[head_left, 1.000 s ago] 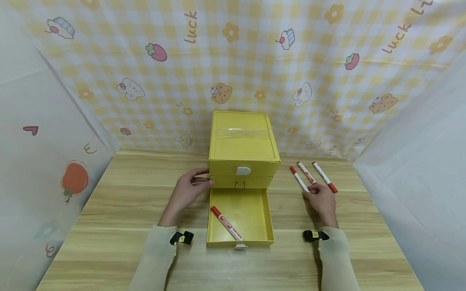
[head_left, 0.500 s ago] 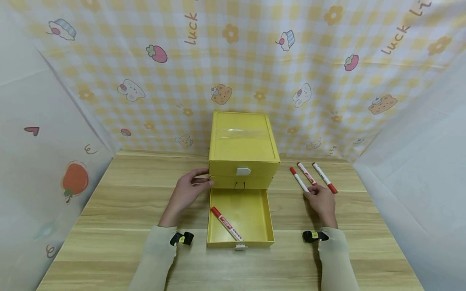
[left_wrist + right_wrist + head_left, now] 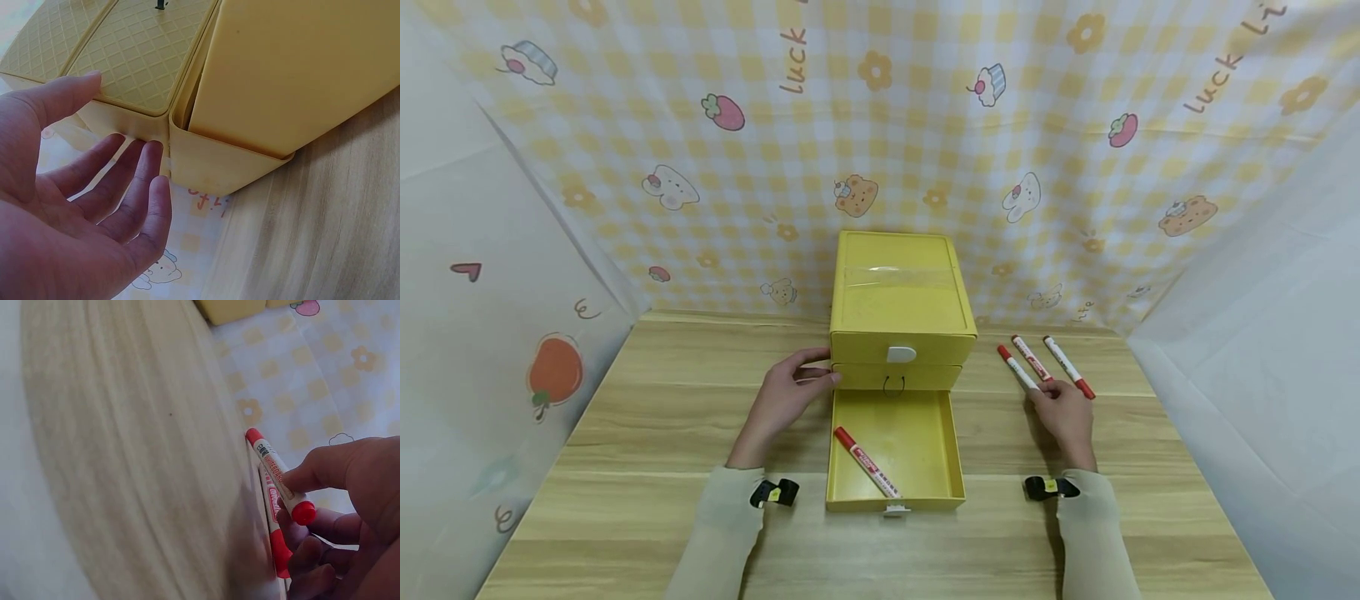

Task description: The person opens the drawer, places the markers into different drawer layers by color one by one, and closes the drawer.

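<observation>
In the head view my right hand (image 3: 1063,412) pinches the near end of the leftmost whiteboard marker (image 3: 1017,367), which has a white body and red cap. The right wrist view shows thumb and fingers on this marker (image 3: 272,465), tilted over a second marker (image 3: 272,500). My left hand (image 3: 782,400) rests at the left side of a yellow drawer cabinet (image 3: 898,279), fingers loosely bent and thumb at its front edge. The cabinet's bottom drawer (image 3: 925,442) is pulled out. A red and white marker (image 3: 867,462) lies slanted inside it.
Two more markers, one with a red label (image 3: 1032,357) and one at the far right (image 3: 1069,365), lie on the wooden table (image 3: 647,433). Behind the cabinet hangs a yellow checked cloth (image 3: 925,133). A black loop (image 3: 893,385) hangs on the middle drawer's front.
My right fingertips have shifted very slightly at the near end of the leftmost marker. The left hand, cabinet and other markers keep their places.
</observation>
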`<state>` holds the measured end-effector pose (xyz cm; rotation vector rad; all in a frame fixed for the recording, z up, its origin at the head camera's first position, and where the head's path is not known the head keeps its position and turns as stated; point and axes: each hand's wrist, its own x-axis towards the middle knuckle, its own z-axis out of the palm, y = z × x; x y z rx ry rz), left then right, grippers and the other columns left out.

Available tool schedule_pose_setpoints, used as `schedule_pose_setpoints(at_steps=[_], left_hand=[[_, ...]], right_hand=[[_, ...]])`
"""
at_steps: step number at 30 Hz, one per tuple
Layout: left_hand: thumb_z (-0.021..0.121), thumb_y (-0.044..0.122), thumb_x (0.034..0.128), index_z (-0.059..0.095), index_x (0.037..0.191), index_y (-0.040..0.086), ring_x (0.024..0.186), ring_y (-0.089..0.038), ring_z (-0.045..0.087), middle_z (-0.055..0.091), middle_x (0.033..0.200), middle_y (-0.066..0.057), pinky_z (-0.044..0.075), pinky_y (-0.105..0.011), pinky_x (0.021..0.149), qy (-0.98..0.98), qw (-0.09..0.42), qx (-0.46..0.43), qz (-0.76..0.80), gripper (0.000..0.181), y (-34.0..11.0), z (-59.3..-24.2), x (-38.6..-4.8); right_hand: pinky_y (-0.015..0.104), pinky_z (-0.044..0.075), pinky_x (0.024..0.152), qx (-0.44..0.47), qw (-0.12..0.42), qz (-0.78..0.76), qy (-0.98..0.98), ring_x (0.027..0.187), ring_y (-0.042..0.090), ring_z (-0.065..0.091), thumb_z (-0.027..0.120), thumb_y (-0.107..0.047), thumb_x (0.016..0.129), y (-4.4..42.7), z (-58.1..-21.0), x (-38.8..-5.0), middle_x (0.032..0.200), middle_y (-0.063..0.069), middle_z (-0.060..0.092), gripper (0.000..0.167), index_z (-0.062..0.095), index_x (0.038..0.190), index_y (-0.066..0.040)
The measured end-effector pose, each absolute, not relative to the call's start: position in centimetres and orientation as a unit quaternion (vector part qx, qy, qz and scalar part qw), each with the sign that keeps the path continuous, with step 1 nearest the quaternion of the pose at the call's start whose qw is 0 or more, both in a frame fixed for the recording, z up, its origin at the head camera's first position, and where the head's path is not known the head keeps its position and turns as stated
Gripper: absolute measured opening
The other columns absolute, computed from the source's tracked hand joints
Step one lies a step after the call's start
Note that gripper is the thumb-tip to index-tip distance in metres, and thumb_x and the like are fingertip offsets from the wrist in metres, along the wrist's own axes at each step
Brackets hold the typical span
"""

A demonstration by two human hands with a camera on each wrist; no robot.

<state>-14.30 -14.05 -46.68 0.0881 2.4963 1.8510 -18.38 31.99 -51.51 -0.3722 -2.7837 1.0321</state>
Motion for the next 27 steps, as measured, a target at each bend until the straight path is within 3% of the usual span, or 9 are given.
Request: schedule_pose_setpoints(at_steps=[7,20,27], left_hand=[[0.083,0.026,0.1022,0.063,0.153,0.006,0.125,-0.037,0.072,0.072,0.139,-0.02,0.061,-0.052,0.101,0.801,0.016,0.029,0.597,0.058,-14.0,-46.8,-14.3],[0.082,0.025,0.1023,0.063,0.152,0.006,0.126,-0.037,0.072,0.07,0.142,-0.019,0.061,-0.052,0.101,0.802,0.016,0.026,0.596,0.057,-14.0,-46.6,-14.2],[0.082,0.026,0.1027,0.063,0.153,0.006,0.126,-0.037,0.071,0.07,0.142,-0.019,0.061,-0.052,0.101,0.803,0.017,0.027,0.595,0.057,-14.0,-46.6,-14.3]], right_hand=[[0.038,0.045,0.065,-0.117,0.106,0.349,-0.924,0.074,0.028,0.06,0.069,-0.02,0.09,32.2,-51.4,-18.5,0.082,0.01,0.07,0.031,0.079,0.104,0.005],[0.038,0.044,0.068,-0.097,0.13,0.342,-0.926,0.076,0.029,0.06,0.073,-0.014,0.096,31.8,-49.7,-18.2,0.085,0.015,0.072,0.023,0.079,0.102,0.006],[0.038,0.043,0.066,-0.089,0.133,0.337,-0.928,0.074,0.028,0.06,0.075,-0.014,0.098,31.5,-48.6,-18.0,0.092,0.021,0.075,0.023,0.08,0.108,0.006]])
